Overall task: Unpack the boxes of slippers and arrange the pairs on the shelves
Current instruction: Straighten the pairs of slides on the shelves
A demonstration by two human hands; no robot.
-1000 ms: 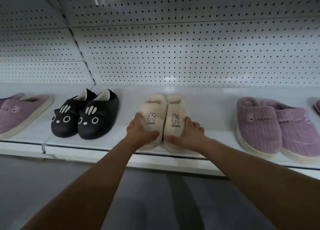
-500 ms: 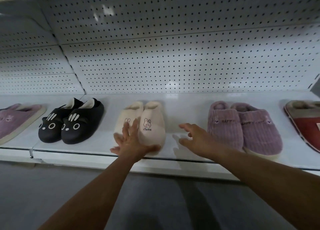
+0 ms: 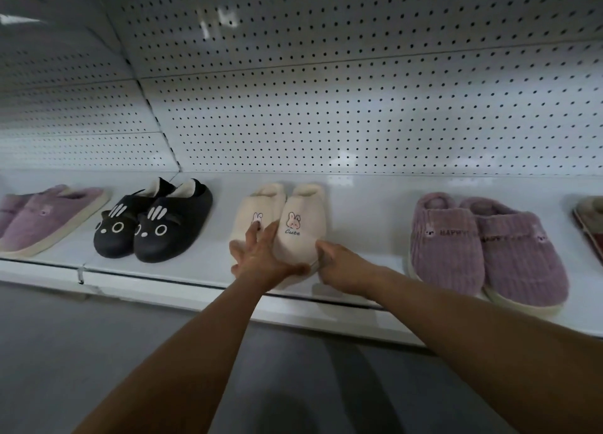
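Note:
A pair of cream plush slippers (image 3: pixel 301 234) with bunny badges and the word "Cute" sits side by side on the white shelf (image 3: pixel 365 224), toes toward me. My left hand (image 3: pixel 261 257) lies spread over the toe of the left slipper. Its thumb reaches across the front of the right slipper. My right hand (image 3: pixel 342 264) is at the outer front corner of the right slipper, fingers curled against its sole edge and side. Both forearms reach in from below.
Left of the cream pair stand black cat-face slippers (image 3: pixel 153 224) and a purple slipper (image 3: pixel 49 218). To the right are purple corduroy "HAPPY" slippers (image 3: pixel 483 247) and a red slipper (image 3: pixel 590 224) at the frame edge. White pegboard (image 3: pixel 359 107) backs the shelf; grey floor (image 3: pixel 98 352) lies below.
Half a second ago my right hand hovered open, apart from the cream pair; now it holds the right slipper's front corner. My left hand stays on the toes.

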